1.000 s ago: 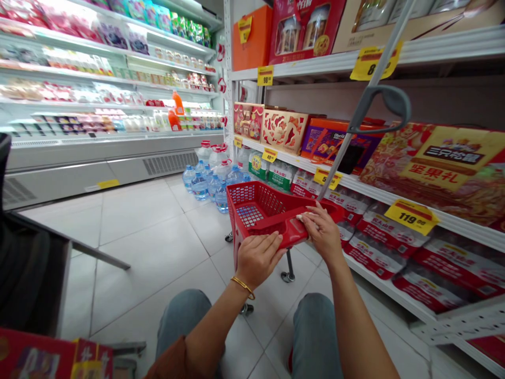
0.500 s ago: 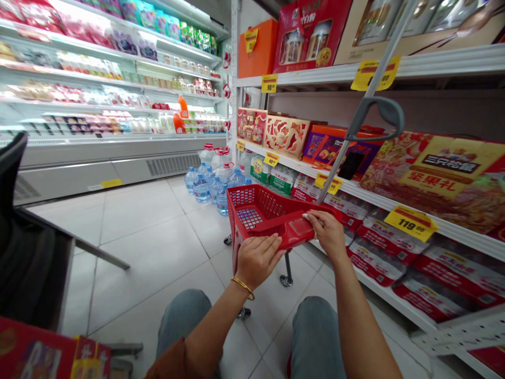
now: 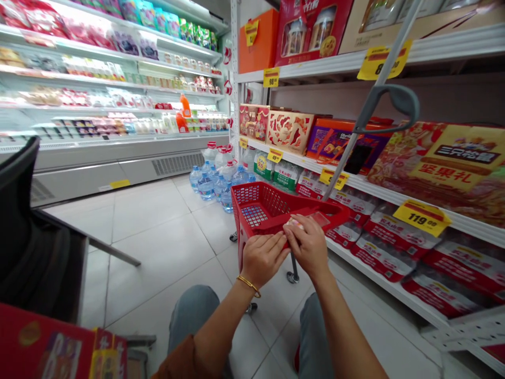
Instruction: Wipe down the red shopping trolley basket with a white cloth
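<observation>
A red plastic shopping cart (image 3: 263, 208) with lattice sides stands in front of my knees. My left hand (image 3: 263, 259), a gold bangle at its wrist, is closed over the cart's near edge, fingers side by side. Right beside it, my right hand (image 3: 308, 245) pinches a small whitish-pink thing (image 3: 295, 224) against the cart's top panel. Fingers cover most of that small thing, so its kind cannot be made out. Farther right on the panel shows a clear rectangular plate (image 3: 319, 218).
Shelving with gift boxes (image 3: 291, 132) and wrapped bottle packs (image 3: 384, 234) runs along the right. Large water bottles (image 3: 205, 187) stand on the tiled floor beyond the cart. A grey-handled pole (image 3: 365, 118) leans by the shelf. A black chair (image 3: 43, 252) is at left.
My right hand has slid left along the cart's top panel with the small pale thing, up against my left hand. The view has shifted slightly.
</observation>
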Demonstrator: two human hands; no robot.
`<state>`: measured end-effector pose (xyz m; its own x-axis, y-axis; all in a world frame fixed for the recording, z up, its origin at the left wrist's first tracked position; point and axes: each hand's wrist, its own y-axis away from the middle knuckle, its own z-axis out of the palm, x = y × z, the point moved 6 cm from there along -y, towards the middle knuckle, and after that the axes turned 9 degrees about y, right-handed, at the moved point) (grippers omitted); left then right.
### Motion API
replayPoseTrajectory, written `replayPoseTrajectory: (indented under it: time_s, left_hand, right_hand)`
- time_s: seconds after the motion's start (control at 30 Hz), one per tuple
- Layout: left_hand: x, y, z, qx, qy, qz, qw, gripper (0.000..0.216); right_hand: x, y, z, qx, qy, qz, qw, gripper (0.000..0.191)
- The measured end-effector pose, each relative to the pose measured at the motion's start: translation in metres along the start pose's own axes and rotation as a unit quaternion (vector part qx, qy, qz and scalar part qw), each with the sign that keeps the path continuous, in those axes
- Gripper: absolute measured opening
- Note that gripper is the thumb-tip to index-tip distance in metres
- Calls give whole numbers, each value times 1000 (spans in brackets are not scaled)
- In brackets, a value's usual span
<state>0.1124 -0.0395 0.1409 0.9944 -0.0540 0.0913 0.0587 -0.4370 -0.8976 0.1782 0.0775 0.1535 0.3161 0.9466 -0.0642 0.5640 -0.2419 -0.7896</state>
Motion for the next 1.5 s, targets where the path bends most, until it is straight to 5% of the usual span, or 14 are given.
replayPoseTrajectory:
  time_s: [0.6,1.5]
  left_hand:
    - [0,-3,-8,-10,-2,22,1000,23]
    - [-5,0,-10,-2,2,12,1000,23]
  right_hand:
    - [62,-1,1,11,-61,85,995,31]
    - [96,-1,-5,54,-85,184,978,32]
